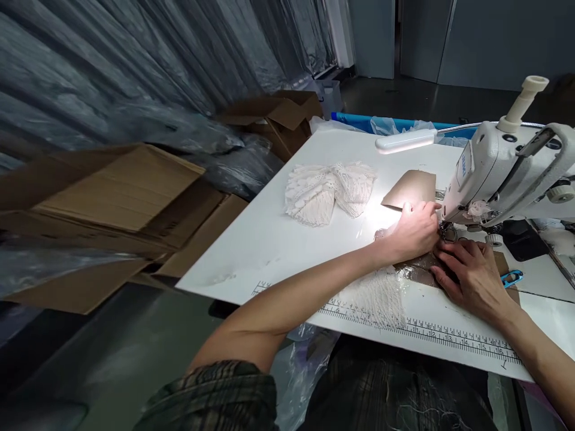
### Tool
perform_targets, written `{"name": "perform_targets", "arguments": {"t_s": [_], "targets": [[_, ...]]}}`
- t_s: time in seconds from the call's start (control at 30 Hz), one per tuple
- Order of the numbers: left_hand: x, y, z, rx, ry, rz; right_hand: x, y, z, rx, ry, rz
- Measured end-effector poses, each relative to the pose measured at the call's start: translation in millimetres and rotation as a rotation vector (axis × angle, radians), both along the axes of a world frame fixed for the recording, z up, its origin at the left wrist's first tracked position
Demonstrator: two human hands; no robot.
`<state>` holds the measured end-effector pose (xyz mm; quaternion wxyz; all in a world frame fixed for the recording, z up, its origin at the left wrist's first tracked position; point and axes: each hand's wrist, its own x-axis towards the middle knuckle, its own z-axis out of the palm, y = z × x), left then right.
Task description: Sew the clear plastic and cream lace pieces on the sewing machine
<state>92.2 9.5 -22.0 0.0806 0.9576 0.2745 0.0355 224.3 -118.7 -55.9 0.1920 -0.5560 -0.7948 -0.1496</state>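
A white sewing machine (487, 170) stands at the right of the white table. My left hand (415, 230) is beside its needle area, fingers curled together; what lies in them is hidden. My right hand (476, 275) lies with fingers apart over a brown sheet (420, 269) with shiny clear film, just in front of the presser foot. Under my left forearm, a white fringed lace piece (375, 299) hangs toward the table's front edge. A gathered white lace bow (330, 191) lies farther left. Behind my left hand is a brown card piece (411, 188).
A lit white lamp (406, 141) hangs over the table. Blue thread snips (512, 278) and a black flat object (523, 239) lie right of my hands. A printed ruler (449, 336) runs along the front edge. Open cardboard boxes (121, 191) and plastic sheeting stand at left.
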Motion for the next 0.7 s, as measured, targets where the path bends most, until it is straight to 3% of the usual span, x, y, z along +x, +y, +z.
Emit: {"name": "perform_targets", "arguments": {"t_s": [0.1, 0.17, 0.33, 0.7], "targets": [[-1.1, 12.5, -7.4, -0.207, -0.084, 0.02, 0.4, -0.1, -2.9, -0.017, 0.043, -0.007], [-2.2, 20.3, -10.5, -0.262, -0.11, -0.014, 2.5, -0.1, -5.8, -0.047, 0.097, -0.007], [-3.5, 28.1, -14.5, -0.305, -0.193, -0.063, 10.8, -0.5, -10.9, -0.113, 0.24, 0.004], [-0.2, 30.6, -19.0, -0.26, -0.236, -0.032, 13.6, 0.0, -15.0, -0.165, 0.215, -0.055]]}}
